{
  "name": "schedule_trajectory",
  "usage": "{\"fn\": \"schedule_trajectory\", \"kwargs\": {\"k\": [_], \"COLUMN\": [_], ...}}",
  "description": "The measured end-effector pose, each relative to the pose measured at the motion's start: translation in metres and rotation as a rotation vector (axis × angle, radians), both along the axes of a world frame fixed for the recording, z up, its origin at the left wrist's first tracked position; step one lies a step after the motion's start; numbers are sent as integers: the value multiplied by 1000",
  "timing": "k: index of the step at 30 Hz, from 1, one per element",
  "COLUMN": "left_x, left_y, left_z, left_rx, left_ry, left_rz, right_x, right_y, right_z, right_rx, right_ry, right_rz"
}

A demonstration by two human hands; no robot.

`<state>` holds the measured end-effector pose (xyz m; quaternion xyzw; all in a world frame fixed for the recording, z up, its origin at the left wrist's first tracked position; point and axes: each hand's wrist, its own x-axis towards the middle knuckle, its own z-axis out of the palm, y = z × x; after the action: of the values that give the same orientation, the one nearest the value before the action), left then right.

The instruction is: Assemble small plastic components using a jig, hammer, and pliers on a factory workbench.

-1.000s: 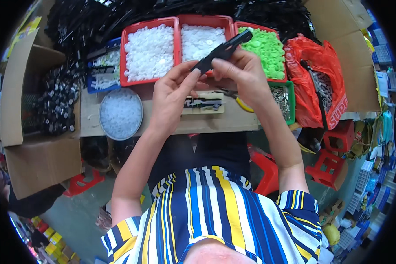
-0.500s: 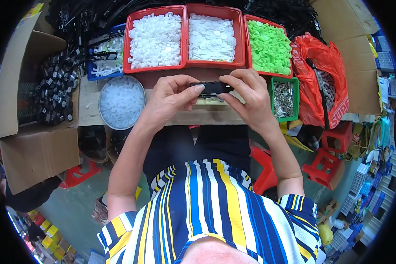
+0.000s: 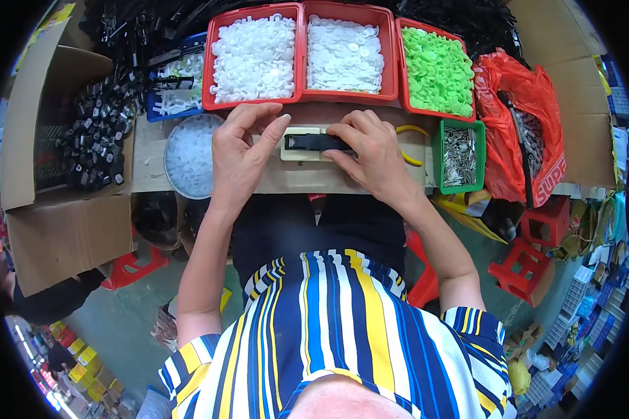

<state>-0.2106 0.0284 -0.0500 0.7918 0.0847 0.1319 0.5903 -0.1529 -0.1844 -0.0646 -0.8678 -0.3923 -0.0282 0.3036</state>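
From the head view, we judge the main risk to be the black part (image 3: 319, 142) slipping askew on the cream fixture (image 3: 302, 145), since only our right hand (image 3: 370, 150) presses it, fingertips curled down on its right end. Our left hand (image 3: 239, 150) hovers half open just left of the fixture, fingers spread, holding nothing. Both sit mid-worktop, near its front edge, below the red trays (image 3: 301, 52).

black part (image 3: 319, 142) right end under right hand (image 3: 370, 150) | yellow ring (image 3: 411, 143) half hidden behind it | metal bits in green bin (image 3: 458, 146) too small to ID tbh
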Motion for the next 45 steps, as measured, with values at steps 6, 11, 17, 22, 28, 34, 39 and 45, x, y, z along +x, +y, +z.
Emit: {"fn": "schedule_trajectory", "kwargs": {"k": [6,11,17,22,28,34,39,45], "left_x": [-3,-8,-22,-23,-25,-22,-22,-21], "left_y": [-2,-16,-40,-44,-42,-44,-42,-43], "left_z": [6,-6,-22,-38,-49,-59,-60,-60], "left_rx": [109,604,962,1011,1105,1154,1155,1168], "left_ry": [40,-203,-198,-132,-194,-258,-266,-298], "left_rz": [-3,-105,-276,-385,-374,-346,-334,-325], "right_x": [0,1,47,63,84,82,25,-35], "right_y": [0,-13,-125,-236,-286,-274,-172,-80], "right_z": [-2,17,54,39,28,42,92,30], "right_rx": [-33,16,-39,-397,-459,-366,-126,-105], "right_ry": [3,-53,-278,-479,-312,-265,-147,133], "right_rz": [-5,-88,-533,-893,-797,-831,-728,-255]}}
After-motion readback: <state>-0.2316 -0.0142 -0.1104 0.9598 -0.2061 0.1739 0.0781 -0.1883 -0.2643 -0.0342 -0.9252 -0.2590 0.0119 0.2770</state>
